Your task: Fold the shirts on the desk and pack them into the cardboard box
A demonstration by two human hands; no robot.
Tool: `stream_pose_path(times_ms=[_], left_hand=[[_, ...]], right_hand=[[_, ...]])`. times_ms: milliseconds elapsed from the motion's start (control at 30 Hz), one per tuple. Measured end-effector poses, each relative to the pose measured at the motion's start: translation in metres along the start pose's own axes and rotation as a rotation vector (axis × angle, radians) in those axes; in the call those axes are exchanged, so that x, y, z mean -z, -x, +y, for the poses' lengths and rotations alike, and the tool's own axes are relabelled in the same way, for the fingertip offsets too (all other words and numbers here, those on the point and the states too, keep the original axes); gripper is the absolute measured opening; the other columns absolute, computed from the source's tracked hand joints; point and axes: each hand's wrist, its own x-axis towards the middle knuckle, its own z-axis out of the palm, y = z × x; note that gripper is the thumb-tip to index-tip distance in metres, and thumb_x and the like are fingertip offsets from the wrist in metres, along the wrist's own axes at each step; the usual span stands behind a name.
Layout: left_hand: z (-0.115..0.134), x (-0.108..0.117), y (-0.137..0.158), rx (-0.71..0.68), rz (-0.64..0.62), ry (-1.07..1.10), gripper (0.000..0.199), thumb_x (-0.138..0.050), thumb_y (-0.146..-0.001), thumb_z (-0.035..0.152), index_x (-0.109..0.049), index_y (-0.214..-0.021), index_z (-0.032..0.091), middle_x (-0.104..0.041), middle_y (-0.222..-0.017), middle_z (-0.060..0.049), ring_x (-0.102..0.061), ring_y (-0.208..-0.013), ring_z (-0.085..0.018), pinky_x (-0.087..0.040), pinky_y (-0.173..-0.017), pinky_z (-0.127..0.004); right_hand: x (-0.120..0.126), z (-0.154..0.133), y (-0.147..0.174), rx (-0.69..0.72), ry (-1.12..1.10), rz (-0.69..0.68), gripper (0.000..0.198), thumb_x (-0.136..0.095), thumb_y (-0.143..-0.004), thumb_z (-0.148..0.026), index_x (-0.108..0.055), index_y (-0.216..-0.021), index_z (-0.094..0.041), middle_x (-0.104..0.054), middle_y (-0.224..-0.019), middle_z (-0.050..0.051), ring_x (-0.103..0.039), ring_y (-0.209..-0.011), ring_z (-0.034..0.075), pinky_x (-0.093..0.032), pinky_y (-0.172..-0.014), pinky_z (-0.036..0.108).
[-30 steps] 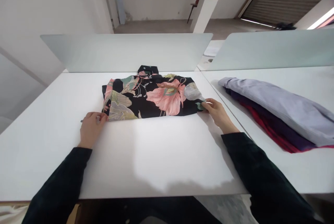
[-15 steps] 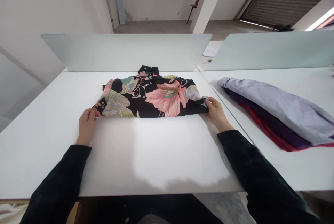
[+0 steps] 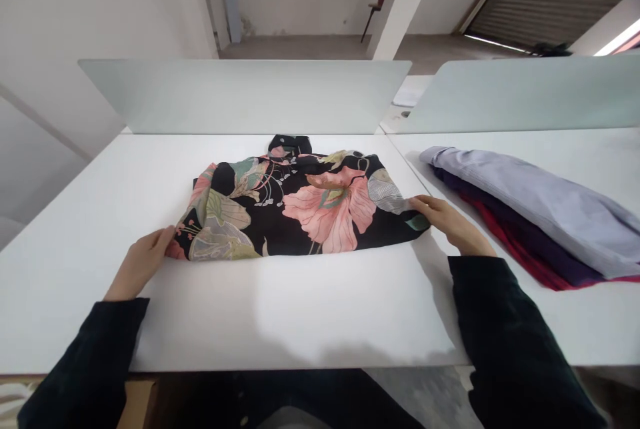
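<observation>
A black shirt with large pink and green flowers [image 3: 270, 215] lies folded into a wide bundle on the white table [image 3: 300, 322]. Its collar, dark with a bit of pink, points away from me. At the near left corner, my left hand [image 3: 140, 262] has its thumb and fingers closed on the fabric. My right hand [image 3: 447, 221] pinches the right edge, fingertips on the cloth just above the near right corner. The near edge runs fairly straight between both hands.
To the right is a pile of garments, a pale lavender one [image 3: 530, 195] over dark purple and red ones [image 3: 515, 242]. Frosted divider panels [image 3: 250, 95] stand along the table's far edge. A cardboard box [image 3: 137, 402] shows below the front edge at the left.
Both hands have moved toward me and farther apart, with the shirt's near edge drawn closer and spread wider. The near right corner, bunched before, now lies flatter.
</observation>
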Motion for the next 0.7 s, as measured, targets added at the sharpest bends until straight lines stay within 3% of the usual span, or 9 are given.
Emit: stream_pose_path(times_ms=[67, 200, 300, 500, 700], left_hand=[[0.012, 0.002, -0.014, 0.016, -0.006, -0.064, 0.052, -0.037, -0.082, 0.065, -0.068, -0.081, 0.023, -0.074, -0.091, -0.007, -0.065, -0.094, -0.030, -0.048, -0.086, -0.039], [0.038, -0.006, -0.050, -0.022, -0.019, -0.210, 0.053, -0.042, -0.083, 0.062, -0.068, -0.103, 0.020, -0.073, -0.097, -0.011, -0.065, -0.091, -0.031, -0.048, -0.080, -0.040], [0.050, -0.018, -0.065, -0.058, 0.073, -0.281, 0.050, -0.043, -0.084, 0.059, -0.067, -0.104, 0.020, -0.072, -0.101, -0.013, -0.064, -0.095, -0.033, -0.049, -0.078, -0.041], [0.035, -0.025, -0.064, 0.039, 0.261, -0.400, 0.048, -0.028, -0.092, 0.051, -0.064, -0.107, 0.022, -0.069, -0.103, -0.019, -0.065, -0.094, -0.035, -0.050, -0.073, -0.045], [0.025, -0.017, -0.064, 0.074, 0.203, -0.395, 0.053, -0.029, -0.092, 0.055, -0.066, -0.112, 0.023, -0.069, -0.109, -0.018, -0.064, -0.099, -0.037, -0.050, -0.080, -0.049]], right_hand=[[-0.001, -0.005, -0.009, -0.020, 0.005, 0.037, 0.035, -0.054, -0.086, -0.052, -0.069, -0.091, -0.021, -0.072, -0.095, 0.010, -0.065, -0.086, 0.027, -0.049, -0.066, 0.032], [-0.015, -0.016, -0.037, -0.028, 0.144, 0.067, 0.035, -0.055, -0.087, -0.044, -0.070, -0.101, -0.015, -0.073, -0.097, 0.014, -0.067, -0.087, 0.026, -0.050, -0.074, 0.033], [-0.031, -0.020, -0.055, -0.036, 0.311, 0.139, 0.041, -0.059, -0.085, -0.044, -0.069, -0.110, -0.012, -0.073, -0.100, 0.017, -0.068, -0.091, 0.029, -0.050, -0.074, 0.033], [-0.045, -0.005, -0.065, 0.008, 0.551, 0.204, 0.029, -0.057, -0.084, -0.036, -0.075, -0.097, -0.017, -0.074, -0.093, 0.016, -0.069, -0.091, 0.030, -0.047, -0.069, 0.032], [-0.039, 0.002, -0.065, 0.035, 0.615, 0.151, 0.030, -0.055, -0.086, -0.038, -0.074, -0.098, -0.017, -0.074, -0.089, 0.014, -0.068, -0.088, 0.029, -0.046, -0.068, 0.032]])
